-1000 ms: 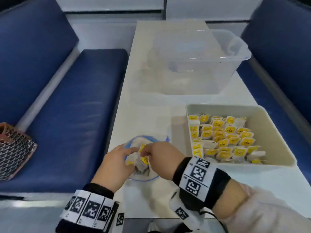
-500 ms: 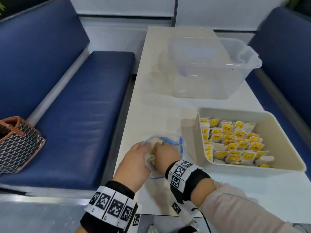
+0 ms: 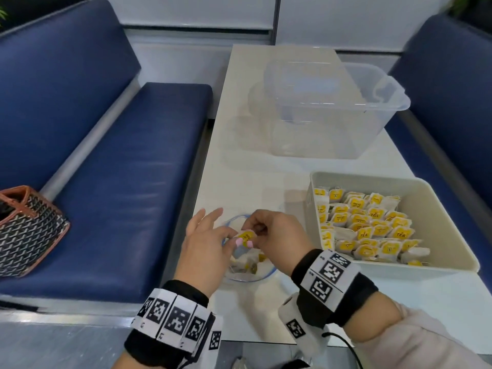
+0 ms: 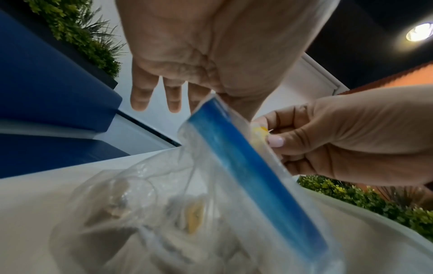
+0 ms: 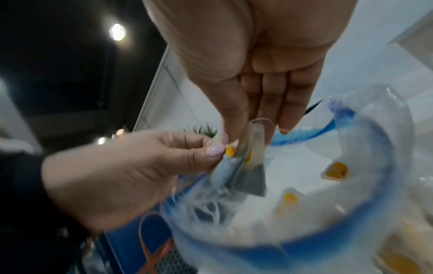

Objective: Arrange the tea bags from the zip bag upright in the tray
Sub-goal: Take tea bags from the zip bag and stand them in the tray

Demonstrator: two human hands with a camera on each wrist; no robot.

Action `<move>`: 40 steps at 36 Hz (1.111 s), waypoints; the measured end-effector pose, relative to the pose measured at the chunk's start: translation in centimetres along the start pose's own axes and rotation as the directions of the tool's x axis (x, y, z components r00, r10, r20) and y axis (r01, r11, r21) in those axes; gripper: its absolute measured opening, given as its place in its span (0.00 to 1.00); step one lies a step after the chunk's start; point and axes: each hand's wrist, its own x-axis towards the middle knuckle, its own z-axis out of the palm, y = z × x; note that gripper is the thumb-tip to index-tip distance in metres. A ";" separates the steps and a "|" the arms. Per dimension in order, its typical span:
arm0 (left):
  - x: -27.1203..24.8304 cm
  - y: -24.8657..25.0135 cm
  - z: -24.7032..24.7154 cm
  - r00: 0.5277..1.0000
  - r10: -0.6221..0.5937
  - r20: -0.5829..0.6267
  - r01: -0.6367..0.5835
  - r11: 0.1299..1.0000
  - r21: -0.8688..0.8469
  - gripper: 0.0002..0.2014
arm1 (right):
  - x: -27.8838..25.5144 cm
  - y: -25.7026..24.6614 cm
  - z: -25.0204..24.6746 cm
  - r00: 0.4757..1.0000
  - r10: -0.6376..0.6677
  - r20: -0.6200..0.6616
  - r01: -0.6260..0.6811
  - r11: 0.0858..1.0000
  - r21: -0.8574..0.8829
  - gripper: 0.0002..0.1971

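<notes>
Both hands met over the zip bag at the near table edge. Right hand pinched one tea bag by its yellow tag; left hand pinched the same tag, other fingers spread. Risk: strings looked tangled, so lifting might drag out extra bags. Several stayed in the bag. Tray: rows standing upright. Clear bin: contents unclear.

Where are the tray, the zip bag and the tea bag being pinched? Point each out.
tray (image 3: 436, 266), head view, near rim.
zip bag (image 4: 248, 176), left wrist view, blue zip strip.
tea bag (image 3: 246, 235), head view, yellow tag.
</notes>
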 end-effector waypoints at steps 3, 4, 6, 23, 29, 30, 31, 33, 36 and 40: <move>0.2 0.0 -0.2 0.997 0.002 -0.077 -0.007 0.998 -0.059 0.07 | 0.0 0.0 -0.6 1.000 -0.009 -0.028 0.011 0.995 0.098 0.18; 0.2 0.2 -0.4 0.995 0.003 -0.099 -0.010 0.997 -0.077 0.07 | 0.1 -0.2 -0.9 0.999 -0.009 -0.040 0.014 0.990 0.137 0.19; 0.2 0.9 -1.0 0.991 0.009 -0.131 -0.022 0.995 -0.096 0.09 | 0.1 -0.5 -1.5 0.998 -0.027 -0.062 0.038 0.981 0.189 0.19; 0.2 7.2 -1.5 0.995 0.034 0.089 0.048 0.633 -0.773 0.19 | -0.7 -1.9 -7.7 0.977 -0.064 -0.205 0.142 0.909 0.392 0.09; 0.6 7.7 -0.3 0.995 0.075 0.060 -0.006 0.671 -0.741 0.16 | -1.8 -0.8 -10.0 0.979 -0.080 -0.188 0.133 0.947 0.292 0.10; 0.7 7.8 -0.1 0.995 0.074 0.060 -0.005 0.667 -0.745 0.15 | -2.1 -0.6 -10.5 0.977 -0.091 -0.194 0.141 0.955 0.261 0.11; 0.8 7.9 0.0 0.995 0.072 0.064 0.000 0.663 -0.749 0.15 | -2.4 -0.4 -11.2 0.974 -0.101 -0.204 0.148 0.962 0.229 0.11; 1.0 7.9 0.3 0.996 0.064 0.064 0.005 0.667 -0.745 0.15 | -3.2 -0.1 -13.1 0.969 -0.107 -0.220 0.147 0.974 0.174 0.10; 1.4 7.9 0.7 0.996 0.062 0.061 0.003 0.683 -0.731 0.17 | -4.7 0.7 -17.2 0.967 -0.125 -0.223 0.139 0.989 0.047 0.06; 1.7 8.2 1.3 0.997 0.068 0.035 -0.020 0.677 -0.736 0.12 | -6.2 3.1 -22.5 0.968 -0.104 -0.227 0.059 0.979 -0.197 0.03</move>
